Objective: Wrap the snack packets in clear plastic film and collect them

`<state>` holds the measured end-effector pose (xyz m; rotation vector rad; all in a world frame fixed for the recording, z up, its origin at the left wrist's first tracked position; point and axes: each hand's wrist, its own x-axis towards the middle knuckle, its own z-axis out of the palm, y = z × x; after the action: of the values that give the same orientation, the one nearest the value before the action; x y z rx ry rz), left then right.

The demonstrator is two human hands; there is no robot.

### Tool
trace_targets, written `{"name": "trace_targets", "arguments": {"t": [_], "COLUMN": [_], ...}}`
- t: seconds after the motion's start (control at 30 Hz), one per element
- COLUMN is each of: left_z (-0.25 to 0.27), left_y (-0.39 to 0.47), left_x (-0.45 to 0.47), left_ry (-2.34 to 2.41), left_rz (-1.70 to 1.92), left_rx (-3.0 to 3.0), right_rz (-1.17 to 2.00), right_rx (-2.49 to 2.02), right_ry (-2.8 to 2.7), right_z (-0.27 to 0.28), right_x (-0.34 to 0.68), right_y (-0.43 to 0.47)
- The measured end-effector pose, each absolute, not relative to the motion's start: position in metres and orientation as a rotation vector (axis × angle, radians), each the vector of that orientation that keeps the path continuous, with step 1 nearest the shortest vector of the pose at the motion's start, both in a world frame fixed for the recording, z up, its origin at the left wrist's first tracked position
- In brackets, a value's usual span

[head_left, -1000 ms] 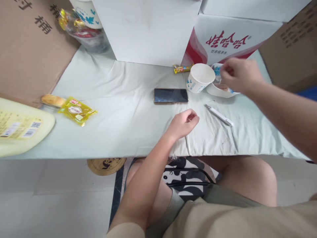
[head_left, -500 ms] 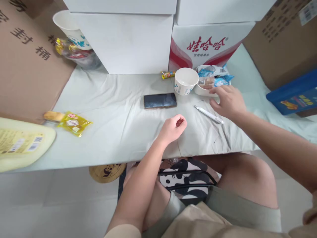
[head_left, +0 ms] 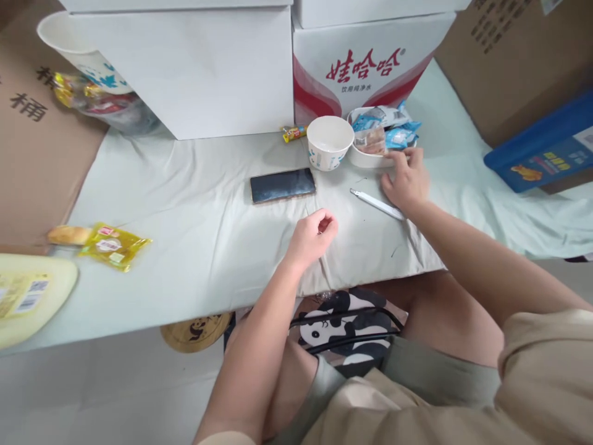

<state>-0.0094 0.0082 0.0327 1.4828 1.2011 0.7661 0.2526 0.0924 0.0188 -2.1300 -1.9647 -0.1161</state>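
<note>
My right hand (head_left: 406,180) reaches to the near right side of a white bowl (head_left: 370,161), its fingers apart and the tips at the bowl's wall. Blue-and-white snack packets (head_left: 402,134) and a packet with something brownish inside (head_left: 370,141) fill that bowl. Just below this hand lies a white pen-like tool (head_left: 377,204), possibly a slim cutter. My left hand (head_left: 311,238) is curled closed above the cloth, with nothing visible in it. Between the hands and the boxes stand a white paper cup with blue print (head_left: 330,145) and a black phone (head_left: 283,185) lying flat.
White cartons (head_left: 194,68) and a red-lettered carton (head_left: 365,68) line the back. A small yellow wrapped snack (head_left: 294,133) lies before them. At left are a yellow packet (head_left: 113,246), a bread roll (head_left: 69,235) and a pale yellow container (head_left: 37,296). A blue box (head_left: 542,145) stands right.
My right hand has come down to the bowl's near side, closer to the white tool. My left hand keeps its curled shape. The whole view has shifted, so things sit further left.
</note>
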Motion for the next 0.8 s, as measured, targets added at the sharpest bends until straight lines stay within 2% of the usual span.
{"name": "trace_targets", "arguments": {"t": [0.27, 0.63, 0.8], "left_z": [0.028, 0.027, 0.024], "left_y": [0.013, 0.023, 0.020], "left_x": [0.006, 0.015, 0.016], "left_ry": [1.270, 1.342, 1.346], "left_rz": [0.683, 0.567, 0.565], "left_rx": [1.609, 1.690, 1.707], "right_rz": [-0.112, -0.146, -0.086], "right_rx": [-2.105, -2.242, -2.241], "right_ry": [-2.071, -1.718, -1.732], "right_z": [0.024, 0.030, 0.029], "right_x": [0.264, 0.385, 0.401], "right_y": [0.114, 0.110, 0.106]}}
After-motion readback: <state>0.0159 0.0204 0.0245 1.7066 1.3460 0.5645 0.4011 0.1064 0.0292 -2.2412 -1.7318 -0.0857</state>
